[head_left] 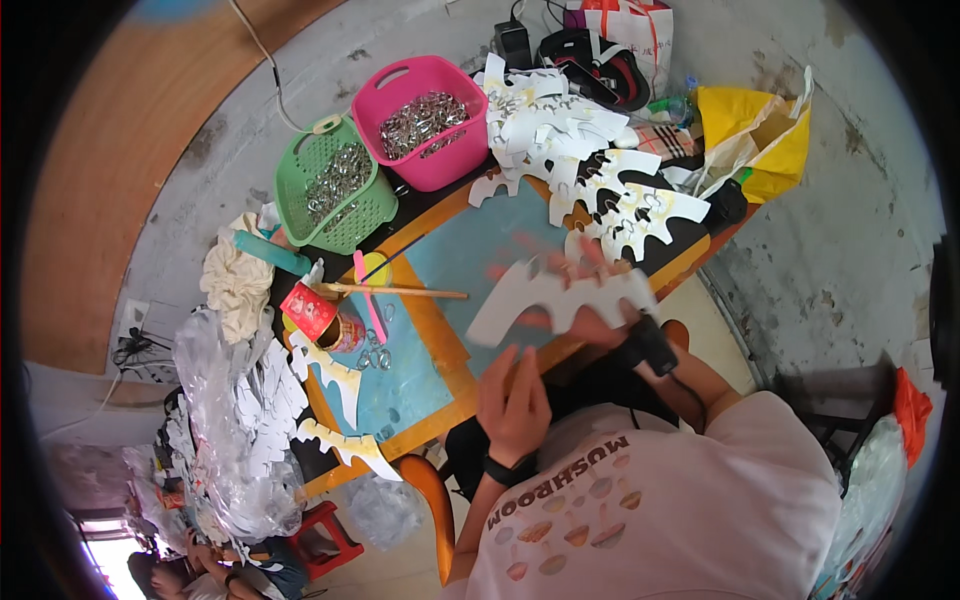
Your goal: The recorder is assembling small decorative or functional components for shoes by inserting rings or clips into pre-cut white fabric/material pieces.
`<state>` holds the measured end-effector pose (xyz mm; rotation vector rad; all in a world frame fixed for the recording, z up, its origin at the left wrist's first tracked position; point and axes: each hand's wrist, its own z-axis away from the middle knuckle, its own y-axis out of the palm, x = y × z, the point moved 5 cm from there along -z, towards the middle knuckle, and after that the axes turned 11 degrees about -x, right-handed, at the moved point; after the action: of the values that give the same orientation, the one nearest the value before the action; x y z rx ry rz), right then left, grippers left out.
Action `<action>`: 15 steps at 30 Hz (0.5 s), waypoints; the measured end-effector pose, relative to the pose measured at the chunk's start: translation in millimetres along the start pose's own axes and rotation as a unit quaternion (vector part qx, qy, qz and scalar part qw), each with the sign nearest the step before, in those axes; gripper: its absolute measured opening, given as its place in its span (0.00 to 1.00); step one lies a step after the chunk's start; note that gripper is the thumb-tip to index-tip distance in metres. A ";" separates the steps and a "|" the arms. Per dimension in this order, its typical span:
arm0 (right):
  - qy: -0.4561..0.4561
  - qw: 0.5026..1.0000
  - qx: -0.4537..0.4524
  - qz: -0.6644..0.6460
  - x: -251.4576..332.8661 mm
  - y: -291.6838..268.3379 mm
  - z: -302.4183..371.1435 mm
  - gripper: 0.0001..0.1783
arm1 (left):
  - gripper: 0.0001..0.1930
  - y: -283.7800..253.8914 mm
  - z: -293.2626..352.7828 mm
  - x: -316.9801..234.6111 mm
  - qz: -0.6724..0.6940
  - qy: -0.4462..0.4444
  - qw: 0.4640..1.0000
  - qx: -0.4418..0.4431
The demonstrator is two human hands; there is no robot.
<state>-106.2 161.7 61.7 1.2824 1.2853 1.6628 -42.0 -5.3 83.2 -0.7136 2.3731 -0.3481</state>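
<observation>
A white cut-out piece [575, 300] with a scalloped edge hangs over the near right of the table, smeared by motion. My right hand [598, 328] grips it; blurred fingers show past its upper edge. Just below the piece, my left hand [512, 405] has its fingers stretched out, with nothing seen in them. Two similar yellow-marked pieces, an upper one [345, 382] and a lower one [345, 448], lie at the table's left edge. Several metal rings [375, 357] rest on the blue mat [405, 395]. A wooden stick [410, 292] and a pink strip [372, 305] lie close to them.
A green basket [290, 190] and a pink basket [450, 175] of metal rings stand at the back. White cut-outs [550, 130] are piled at the far right beside a yellow bag [765, 150]. A red can [345, 335] stands left. Another person [210, 570] sits at lower left.
</observation>
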 end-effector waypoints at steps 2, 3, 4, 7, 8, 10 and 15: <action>-0.088 0.996 -0.006 0.022 51.7 -1.5 12.3 0.47 | 0.15 -13.9 1.4 7.6 -0.038 -0.003 0.999 -0.007; -0.169 0.981 -0.068 0.074 81.7 -4.5 18.8 0.45 | 0.14 -23.4 4.0 16.4 -0.047 -0.043 0.998 -0.014; -0.229 0.959 -0.086 0.143 108.2 5.7 29.2 0.44 | 0.13 -31.6 5.8 25.8 -0.052 -0.078 0.995 -0.027; -0.319 0.905 -0.084 0.269 173.9 23.9 52.6 0.44 | 0.13 -62.1 7.6 45.5 -0.068 -0.167 0.981 -0.065; -0.334 0.885 -0.109 0.305 189.9 22.7 54.5 0.46 | 0.13 -72.5 9.8 51.2 -0.067 -0.189 0.976 -0.080; -0.391 0.815 -0.159 0.396 208.8 23.8 55.5 0.47 | 0.13 -88.3 14.4 60.0 -0.080 -0.215 0.968 -0.097; -0.478 0.629 -0.256 0.557 227.3 -50.1 -19.6 0.39 | 0.12 -99.4 26.3 73.3 -0.097 -0.254 0.957 -0.100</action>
<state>-195.0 376.9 80.9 2.2229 -0.7946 1.3242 -33.1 -130.3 67.4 -1.0000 1.8675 0.0051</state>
